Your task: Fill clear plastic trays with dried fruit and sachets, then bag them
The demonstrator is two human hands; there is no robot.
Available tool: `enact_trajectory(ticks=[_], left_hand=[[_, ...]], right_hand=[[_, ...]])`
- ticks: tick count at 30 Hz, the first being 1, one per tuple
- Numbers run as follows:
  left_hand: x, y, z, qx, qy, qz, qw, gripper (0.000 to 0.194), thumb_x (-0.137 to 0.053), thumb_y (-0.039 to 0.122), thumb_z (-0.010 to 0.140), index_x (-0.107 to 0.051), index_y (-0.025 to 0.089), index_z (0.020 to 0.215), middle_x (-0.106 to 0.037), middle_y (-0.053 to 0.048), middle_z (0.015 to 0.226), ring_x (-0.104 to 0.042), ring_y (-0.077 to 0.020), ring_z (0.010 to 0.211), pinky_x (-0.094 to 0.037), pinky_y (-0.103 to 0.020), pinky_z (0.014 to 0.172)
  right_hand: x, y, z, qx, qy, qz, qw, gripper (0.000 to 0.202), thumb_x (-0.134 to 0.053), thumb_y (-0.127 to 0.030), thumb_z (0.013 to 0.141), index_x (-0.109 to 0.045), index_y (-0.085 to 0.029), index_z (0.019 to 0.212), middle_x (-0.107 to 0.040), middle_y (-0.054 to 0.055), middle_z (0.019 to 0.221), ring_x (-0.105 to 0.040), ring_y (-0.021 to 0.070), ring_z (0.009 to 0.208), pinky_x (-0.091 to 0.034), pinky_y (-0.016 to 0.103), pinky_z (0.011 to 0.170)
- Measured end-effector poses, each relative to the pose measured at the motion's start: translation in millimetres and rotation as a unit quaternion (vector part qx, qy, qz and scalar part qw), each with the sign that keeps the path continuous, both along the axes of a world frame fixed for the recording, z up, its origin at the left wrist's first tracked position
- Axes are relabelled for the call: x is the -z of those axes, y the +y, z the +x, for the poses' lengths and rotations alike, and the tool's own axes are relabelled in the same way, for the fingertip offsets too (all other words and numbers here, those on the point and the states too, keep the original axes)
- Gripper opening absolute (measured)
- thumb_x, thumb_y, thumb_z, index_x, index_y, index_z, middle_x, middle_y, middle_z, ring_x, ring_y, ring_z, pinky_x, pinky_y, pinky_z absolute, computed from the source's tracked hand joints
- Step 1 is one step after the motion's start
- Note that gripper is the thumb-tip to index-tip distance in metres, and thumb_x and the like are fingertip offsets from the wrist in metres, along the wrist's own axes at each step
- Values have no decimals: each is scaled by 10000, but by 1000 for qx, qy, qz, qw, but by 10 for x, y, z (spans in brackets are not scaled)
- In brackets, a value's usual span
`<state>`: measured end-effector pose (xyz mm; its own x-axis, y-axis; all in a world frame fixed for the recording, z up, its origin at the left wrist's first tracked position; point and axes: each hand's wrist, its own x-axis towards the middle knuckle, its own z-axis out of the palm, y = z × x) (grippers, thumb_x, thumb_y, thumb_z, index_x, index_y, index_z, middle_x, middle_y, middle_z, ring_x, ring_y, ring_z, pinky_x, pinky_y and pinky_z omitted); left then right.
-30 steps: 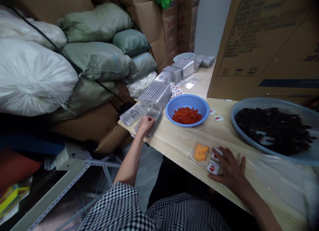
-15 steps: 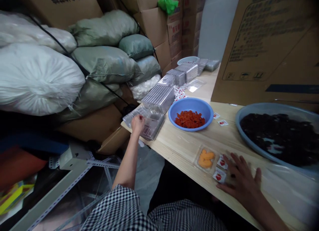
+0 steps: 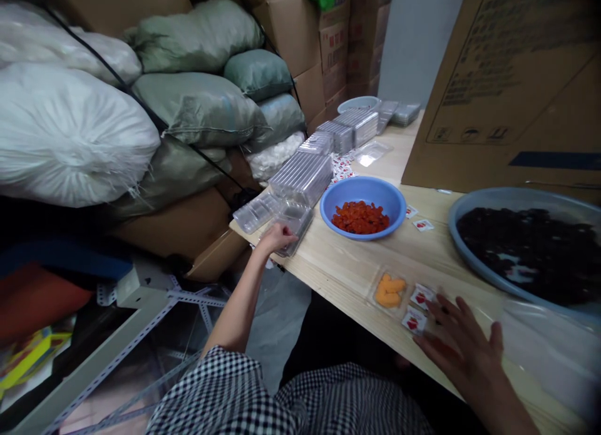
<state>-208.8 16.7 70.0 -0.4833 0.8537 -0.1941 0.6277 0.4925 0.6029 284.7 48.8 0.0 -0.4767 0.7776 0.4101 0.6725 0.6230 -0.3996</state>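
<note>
My left hand is at the table's left edge, over the near end of a clear plastic tray. Its fingers are pinched together; what they hold, if anything, is hidden. Another clear plastic piece lies just left of that tray. My right hand hovers with fingers spread beside two small white packets with red print. Left of the packets, orange finger-shaped pieces fill a clear compartment. A blue bowl of red-orange dried pieces stands between my hands, farther back.
Stacked clear trays run along the table's far left. A large basin of dark pieces stands at right, before a tall cardboard box. Stuffed sacks are piled at left. Loose packets lie by the bowl.
My left hand has moved right and nearer, from the left plastic piece to the tray's near end. My right hand has drawn slightly back to the right, away from the packets.
</note>
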Motion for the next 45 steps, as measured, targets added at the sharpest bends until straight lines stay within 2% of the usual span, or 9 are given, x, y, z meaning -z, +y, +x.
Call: enact_trajectory(ticks=[6,18,25,30,34,37,40,43,45], left_hand=[[-2,-29,-25,-19,-9,5,1000,266,-701,406,672,-629,159,607,-546,22,489,-533,-125,500,-404,-225,500],[-60,-32,112,-37,55,-37,997,217,-617,338,759,-674,157,654,-573,10,498,-564,-139,542,-410,-227,547],[-81,-20,388,-56,190,-44,979,156,-550,250,825,-668,153,792,-694,-124,820,-646,-245,876,-456,-314,774],[-201,-204,320,-68,276,42,958,228,-399,211,921,-593,136,1014,-628,-175,1054,-586,-289,1037,-437,-391,896],[-520,-408,274,-114,271,179,939,170,-358,233,960,-518,177,958,-591,-105,956,-568,-228,888,-443,-352,823],[-860,-541,526,-79,173,270,944,148,-368,297,994,-473,209,937,-543,-21,828,-522,-162,752,-426,-290,755],[-1111,-566,945,1,-24,305,952,201,-409,399,999,-469,220,932,-478,15,759,-469,-132,688,-405,-257,690],[-1132,-414,1355,129,-263,219,931,250,-508,448,957,-495,202,912,-448,24,732,-433,-115,658,-389,-246,648],[-1021,-250,1590,193,-375,142,896,279,-583,457,916,-523,185,899,-455,27,718,-424,-104,642,-379,-241,635]], right_hand=[[34,-76,23,-38,-27,16,999,527,-440,-569,942,-603,-255,1333,-542,122,1444,-433,378,1386,-96,653,1157],[57,-138,-1,-39,-19,9,999,478,-468,-493,942,-583,-260,1344,-545,121,1441,-419,370,1397,-114,656,1147],[59,-184,-15,-47,-17,11,999,487,-461,-535,942,-628,-245,1297,-551,116,1436,-454,365,1372,-106,651,1158],[203,-107,67,-54,-13,11,998,483,-478,-556,935,-639,-267,1288,-581,109,1408,-494,368,1341,-167,657,1142],[283,12,33,-75,26,-14,997,432,-516,-511,930,-658,-268,1258,-630,105,1350,-538,371,1299,-212,670,1133],[3,10,-137,-88,111,-70,987,382,-570,-467,922,-679,-248,1215,-649,110,1323,-555,345,1289,-265,632,1148],[-548,-30,-351,-45,211,-162,963,389,-593,-458,921,-661,-258,1248,-603,97,1385,-551,293,1298,-327,551,1161],[-1014,33,-493,-12,305,-241,921,528,-665,-479,870,-586,-282,1354,-566,77,1427,-534,267,1308,-407,485,1117],[-1135,130,-493,-6,380,-311,871,576,-732,-460,819,-595,-263,1343,-679,82,1250,-655,237,1111,-534,417,962]])
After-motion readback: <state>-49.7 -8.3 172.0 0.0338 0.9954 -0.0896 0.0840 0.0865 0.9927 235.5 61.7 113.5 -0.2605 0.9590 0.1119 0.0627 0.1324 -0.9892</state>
